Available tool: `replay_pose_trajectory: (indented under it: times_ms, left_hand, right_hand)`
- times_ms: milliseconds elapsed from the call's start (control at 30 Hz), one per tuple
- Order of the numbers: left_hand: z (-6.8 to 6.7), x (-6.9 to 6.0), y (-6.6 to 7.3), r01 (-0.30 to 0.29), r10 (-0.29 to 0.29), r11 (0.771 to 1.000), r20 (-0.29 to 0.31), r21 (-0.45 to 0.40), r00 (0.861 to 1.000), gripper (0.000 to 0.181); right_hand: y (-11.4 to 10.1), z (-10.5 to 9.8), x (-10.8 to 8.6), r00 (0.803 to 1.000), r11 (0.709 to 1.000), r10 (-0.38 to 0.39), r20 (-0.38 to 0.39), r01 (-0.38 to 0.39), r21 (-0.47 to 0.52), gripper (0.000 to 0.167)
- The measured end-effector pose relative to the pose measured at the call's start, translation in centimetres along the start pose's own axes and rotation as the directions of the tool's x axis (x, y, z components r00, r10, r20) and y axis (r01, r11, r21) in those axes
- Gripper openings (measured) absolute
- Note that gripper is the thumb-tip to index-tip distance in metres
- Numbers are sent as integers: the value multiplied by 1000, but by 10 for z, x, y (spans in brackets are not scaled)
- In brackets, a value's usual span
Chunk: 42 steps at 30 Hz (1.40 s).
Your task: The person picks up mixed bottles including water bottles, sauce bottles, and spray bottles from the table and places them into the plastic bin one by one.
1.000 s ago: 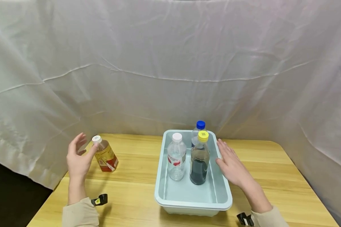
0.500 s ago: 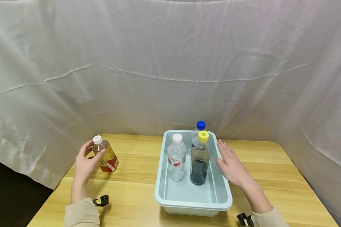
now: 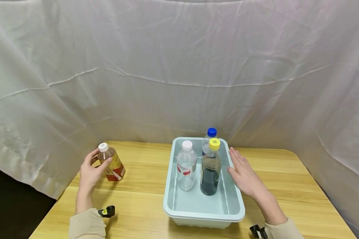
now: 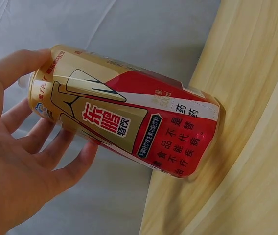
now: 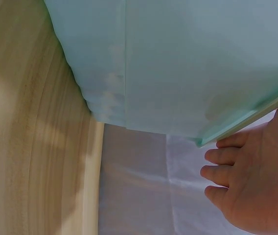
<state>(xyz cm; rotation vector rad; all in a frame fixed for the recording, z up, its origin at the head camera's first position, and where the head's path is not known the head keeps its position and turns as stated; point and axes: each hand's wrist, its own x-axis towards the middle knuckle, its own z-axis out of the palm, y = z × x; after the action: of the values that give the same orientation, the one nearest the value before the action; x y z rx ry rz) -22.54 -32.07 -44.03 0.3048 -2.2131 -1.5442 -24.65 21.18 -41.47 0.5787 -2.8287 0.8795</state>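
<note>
At the table's left, a drink bottle (image 3: 114, 167) with a white cap and a gold-and-red label stands on the wood. My left hand (image 3: 89, 174) holds it around the upper part, thumb on one side and curled fingers on the other; the left wrist view shows the bottle (image 4: 124, 115) between them. My right hand (image 3: 246, 176) lies with straight fingers along the right rim of a pale blue plastic bin (image 3: 201, 215). Inside the bin stand a clear bottle with a white cap (image 3: 186, 169), a dark-liquid bottle with a yellow cap (image 3: 210, 177), and a blue-capped bottle (image 3: 211, 132) partly hidden.
The wooden table (image 3: 140, 196) extends between the drink bottle and the bin, and to the right of the bin. A grey cloth (image 3: 173, 66) hangs behind and at both sides. Black wrist mounts (image 3: 107, 211) sit at the sleeves.
My left hand has moved right and slightly down, from beside the drink bottle to a hold around it. The right hand and the bin stay in place.
</note>
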Motion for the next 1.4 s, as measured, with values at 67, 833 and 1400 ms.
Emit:
replay_pose_trajectory:
  times_ms: [67,833,1400]
  left_hand:
    - [1,0,1,-3,3,1000,-1,5,1000,74]
    - [30,-13,58,-218,217,976,-23,-24,976,61]
    - [57,-41,128,-549,569,799,17,-246,822,62]
  right_hand:
    - [0,0,0,1000,1000,0,0,0,0,64]
    - [-2,6,4,1000,1000,4,-4,-4,-2,64]
    - [-5,6,6,1000,1000,0,-5,-1,-13,63]
